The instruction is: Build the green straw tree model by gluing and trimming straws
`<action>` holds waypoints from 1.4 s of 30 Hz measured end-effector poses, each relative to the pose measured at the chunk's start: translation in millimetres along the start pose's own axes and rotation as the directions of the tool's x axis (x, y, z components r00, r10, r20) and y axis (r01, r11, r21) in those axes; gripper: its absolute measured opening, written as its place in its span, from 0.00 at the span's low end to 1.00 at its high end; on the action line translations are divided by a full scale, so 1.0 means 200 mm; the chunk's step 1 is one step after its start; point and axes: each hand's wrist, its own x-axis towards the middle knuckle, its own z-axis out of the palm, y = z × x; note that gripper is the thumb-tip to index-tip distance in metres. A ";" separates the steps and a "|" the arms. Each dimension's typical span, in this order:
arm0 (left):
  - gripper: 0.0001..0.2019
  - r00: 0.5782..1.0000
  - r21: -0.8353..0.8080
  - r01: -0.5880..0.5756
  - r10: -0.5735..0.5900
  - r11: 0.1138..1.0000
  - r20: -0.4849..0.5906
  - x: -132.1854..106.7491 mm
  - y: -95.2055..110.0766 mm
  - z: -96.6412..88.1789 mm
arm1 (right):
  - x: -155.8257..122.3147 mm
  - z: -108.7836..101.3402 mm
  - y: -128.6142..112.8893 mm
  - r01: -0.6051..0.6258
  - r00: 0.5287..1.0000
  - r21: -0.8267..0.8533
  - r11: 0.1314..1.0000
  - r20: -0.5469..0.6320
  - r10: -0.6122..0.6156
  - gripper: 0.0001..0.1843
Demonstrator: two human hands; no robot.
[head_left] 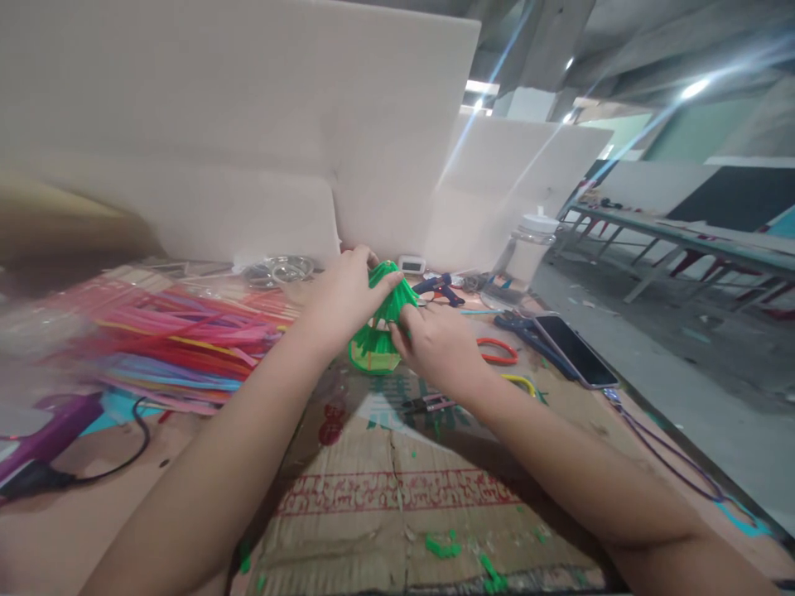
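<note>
A green cone-shaped piece made of straws (380,331) stands on the cardboard sheet (397,497) in the middle of the view. My left hand (341,298) wraps its fingers over the top of the green piece. My right hand (438,343) grips its right side with the fingers closed on the straws. Both hands hold it just above the cardboard.
A heap of coloured straws (174,339) lies at the left. A phone (575,349) with a cord, scissors (497,352), a blue glue gun (438,288) and a clear jar (525,252) sit at the right. White boards (248,124) stand behind. Green scraps (444,546) lie on the cardboard.
</note>
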 end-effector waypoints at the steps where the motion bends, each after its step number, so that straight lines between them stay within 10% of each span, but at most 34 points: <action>1: 0.18 1.000 0.002 0.000 0.000 1.000 -0.002 0.00 0.00 0.00 | 0.00 0.00 0.00 -0.001 1.000 -0.017 1.000 -0.014 0.001 0.11; 16: 0.18 1.000 0.018 0.025 -0.025 1.000 0.003 -0.01 0.00 -0.01 | -0.02 -0.04 0.05 0.182 0.983 0.037 0.983 -0.022 -0.181 0.13; 42: 0.21 1.000 0.106 0.009 -0.006 0.994 -0.026 -0.01 -0.01 -0.03 | -0.13 -0.06 0.15 0.271 0.936 0.374 0.887 -0.316 -0.152 0.06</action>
